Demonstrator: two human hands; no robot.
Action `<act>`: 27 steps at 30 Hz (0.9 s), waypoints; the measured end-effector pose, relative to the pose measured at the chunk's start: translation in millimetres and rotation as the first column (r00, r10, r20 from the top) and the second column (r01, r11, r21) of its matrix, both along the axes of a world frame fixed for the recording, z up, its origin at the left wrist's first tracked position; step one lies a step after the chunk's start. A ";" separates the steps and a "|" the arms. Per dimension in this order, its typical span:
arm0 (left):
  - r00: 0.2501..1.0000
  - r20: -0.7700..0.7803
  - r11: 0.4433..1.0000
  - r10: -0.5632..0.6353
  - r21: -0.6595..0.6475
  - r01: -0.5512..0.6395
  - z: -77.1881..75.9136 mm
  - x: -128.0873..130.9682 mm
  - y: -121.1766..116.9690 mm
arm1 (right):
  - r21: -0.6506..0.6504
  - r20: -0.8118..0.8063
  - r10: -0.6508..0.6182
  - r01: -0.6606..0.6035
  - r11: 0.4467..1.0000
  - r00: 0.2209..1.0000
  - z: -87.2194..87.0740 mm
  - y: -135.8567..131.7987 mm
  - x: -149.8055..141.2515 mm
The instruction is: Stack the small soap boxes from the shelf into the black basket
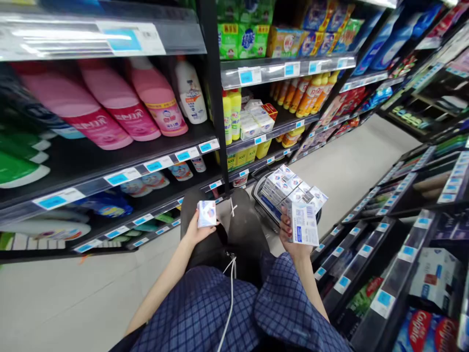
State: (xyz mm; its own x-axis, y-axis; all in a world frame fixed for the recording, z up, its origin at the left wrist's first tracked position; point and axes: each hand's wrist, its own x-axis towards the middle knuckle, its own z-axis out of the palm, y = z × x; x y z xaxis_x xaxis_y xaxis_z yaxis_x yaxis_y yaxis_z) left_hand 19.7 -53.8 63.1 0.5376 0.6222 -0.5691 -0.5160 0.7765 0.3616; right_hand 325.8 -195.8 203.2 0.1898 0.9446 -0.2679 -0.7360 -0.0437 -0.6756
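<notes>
A small white soap box (206,213) with a blue and red emblem rests in my left hand (196,230), fingers wrapped round its side, just above my left knee. My right hand (293,239) grips a larger white box pack (305,224) with blue print and a barcode facing up. Right behind that pack, several matching white boxes (289,183) sit stacked in a dark basket (262,195) on the floor. The right hand is close to the basket's near edge, and its pack overlaps the stacked boxes in view.
Shelves of pink bottles (161,102) stand at the left. Ahead, a lower shelf holds yellow bottles (235,112) and white boxes (256,120). Price-tagged racks (366,249) line the right side, with toothpaste boxes (421,327) near the bottom. Pale floor (359,151) runs between them.
</notes>
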 end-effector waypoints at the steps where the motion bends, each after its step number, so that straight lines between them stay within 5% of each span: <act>1: 1.000 0.003 0.999 0.029 -0.021 -0.029 -6.3 -6.3 0.1 | -0.014 -0.031 -0.022 0.021 1.000 0.999 -1.3 -0.4 -0.1; 6: 0.997 0.025 0.994 0.077 -0.079 -0.075 -24.6 -15.2 1.2 | -0.116 -0.047 -0.172 0.166 0.979 0.984 -7.2 5.9 12.4; 10: 0.998 0.030 0.992 0.050 -0.120 -0.046 -28.7 -12.0 4.1 | -0.080 0.377 -0.270 0.322 0.943 0.886 -11.9 29.4 67.7; 12: 0.998 0.037 0.990 0.056 -0.130 -0.051 -28.2 -11.9 4.6 | -0.075 0.718 -0.200 0.359 0.930 0.667 -16.7 49.2 108.5; 14: 0.997 0.045 0.989 0.070 -0.136 -0.063 -26.5 -12.6 4.3 | -0.139 0.951 0.025 0.353 0.925 0.309 -25.1 71.5 147.2; 16: 0.995 0.054 0.988 0.079 -0.140 -0.071 -24.4 -13.5 3.3 | -0.269 0.951 0.303 0.328 0.906 -0.058 -38.0 92.6 176.1; 18: 0.994 0.061 0.986 0.086 -0.146 -0.076 -22.4 -14.3 1.8 | -0.422 0.799 0.508 0.303 0.854 -0.321 -54.4 109.7 193.1; 22: 0.992 0.050 0.980 0.113 -0.172 -0.103 -20.5 -15.3 0.0 | -0.614 0.516 0.661 0.302 0.729 -0.545 -88.4 128.5 205.9; 27: 0.993 0.029 0.973 0.116 -0.204 -0.108 -18.5 -14.3 2.2 | -0.682 0.421 0.681 0.286 0.673 -0.599 -114.3 135.4 216.2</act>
State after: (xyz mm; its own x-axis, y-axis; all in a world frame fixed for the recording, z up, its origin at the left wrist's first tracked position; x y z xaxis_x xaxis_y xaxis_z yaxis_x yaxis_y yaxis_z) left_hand 5.4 -51.5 44.6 0.4961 0.5542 -0.6685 -0.6146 0.7679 0.1805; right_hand 541.9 -60.3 88.9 0.3564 0.8424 -0.4041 0.9338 -0.3355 0.1241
